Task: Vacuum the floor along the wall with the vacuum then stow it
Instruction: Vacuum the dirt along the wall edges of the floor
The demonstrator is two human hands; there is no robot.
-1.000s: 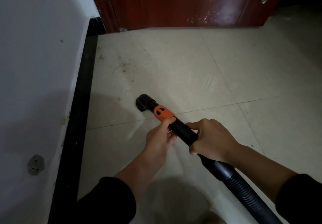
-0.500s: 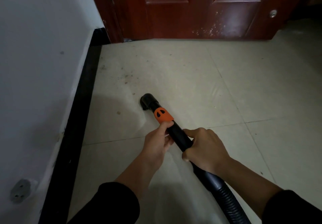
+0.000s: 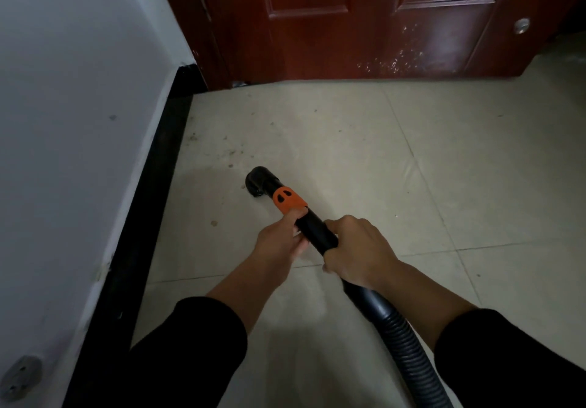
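The vacuum tube (image 3: pixel 314 228) was gripped by both hands: the left hand (image 3: pixel 279 245) curled round it just behind the orange collar (image 3: pixel 288 199), the right hand (image 3: pixel 358 250) behind that. Its nozzle (image 3: pixel 258 180) was held down at the floor (image 3: pixel 364 153), near the black skirting (image 3: pixel 142 217) but apart from it.

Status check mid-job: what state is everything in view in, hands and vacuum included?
Left hand, gripping the black tube just behind the orange collar.
Right hand, gripping the tube further back.
Nozzle, down at the floor, apart from the baseboard.
Hose, attached, running off to the lower right.
Floor, specks of dirt ahead of the nozzle.
Door, scuffed low; latched or not, cannot tell.
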